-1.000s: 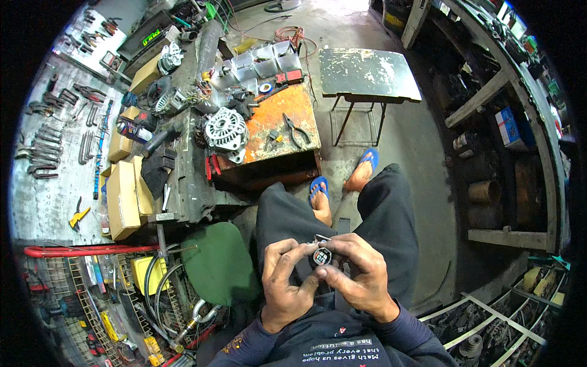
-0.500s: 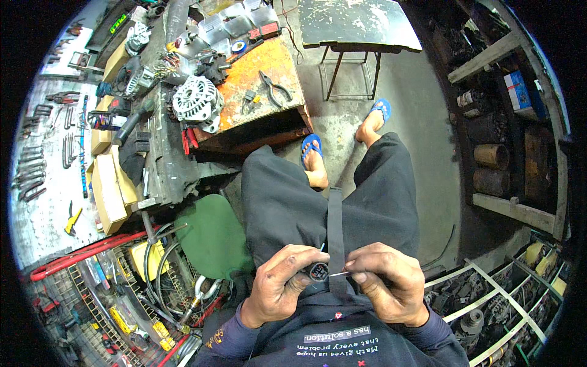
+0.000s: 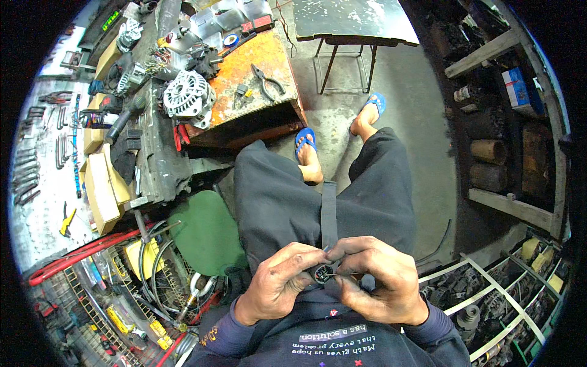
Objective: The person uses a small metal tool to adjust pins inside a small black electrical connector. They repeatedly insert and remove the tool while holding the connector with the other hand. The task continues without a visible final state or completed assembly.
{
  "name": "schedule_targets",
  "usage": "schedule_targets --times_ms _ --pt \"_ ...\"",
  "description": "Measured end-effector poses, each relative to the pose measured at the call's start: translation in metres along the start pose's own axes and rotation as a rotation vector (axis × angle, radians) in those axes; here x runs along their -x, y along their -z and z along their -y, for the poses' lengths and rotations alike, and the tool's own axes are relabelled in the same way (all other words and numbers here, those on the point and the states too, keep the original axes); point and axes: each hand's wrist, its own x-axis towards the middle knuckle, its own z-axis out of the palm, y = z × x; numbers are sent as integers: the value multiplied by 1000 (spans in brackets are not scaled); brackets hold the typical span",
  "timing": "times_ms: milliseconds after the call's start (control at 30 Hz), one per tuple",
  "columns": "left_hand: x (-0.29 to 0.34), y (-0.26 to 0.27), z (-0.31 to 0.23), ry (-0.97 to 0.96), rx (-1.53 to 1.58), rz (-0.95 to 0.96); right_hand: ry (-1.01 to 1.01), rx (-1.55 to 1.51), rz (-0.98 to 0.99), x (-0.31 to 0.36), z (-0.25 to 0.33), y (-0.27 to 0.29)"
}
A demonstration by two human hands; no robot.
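The left hand [image 3: 275,282] grasps a small round dark part [image 3: 321,274] between the thumb and the fingers, with its open face turned up. The right hand [image 3: 384,280] is close beside it, and its fingertips pinch a thin metal piece [image 3: 332,275], which points to this face. The fingers hide much, so I cannot tell if the thin piece enters the part. The round part is in the lower middle of the frame, above the person's lap.

Just above the hands, a dark strap [image 3: 329,214] hangs between the legs in black trousers [image 3: 275,202]. Farther up, at the upper centre, there are two blue sandals [image 3: 378,105] on the feet. To the left of the lap stands a green seat [image 3: 211,235].

In the upper left, an orange worn bench [image 3: 247,76] bears a silver alternator [image 3: 188,95] and dark pliers [image 3: 267,82], which lie opened. A blue tape roll [image 3: 231,40] lies behind them. In the upper right, a blue and white box [image 3: 521,92] stands on a shelf; at the lower right, a metal rack [image 3: 441,274] holds dark parts.
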Motion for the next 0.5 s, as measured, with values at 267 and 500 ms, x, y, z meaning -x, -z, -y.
schedule_targets --times_ms 267,500 --pt "4 3 3 -3 7 27 -15 70 60 -3 4 1" --pt "3 8 1 26 -21 59 -23 109 94 -7 8 2"
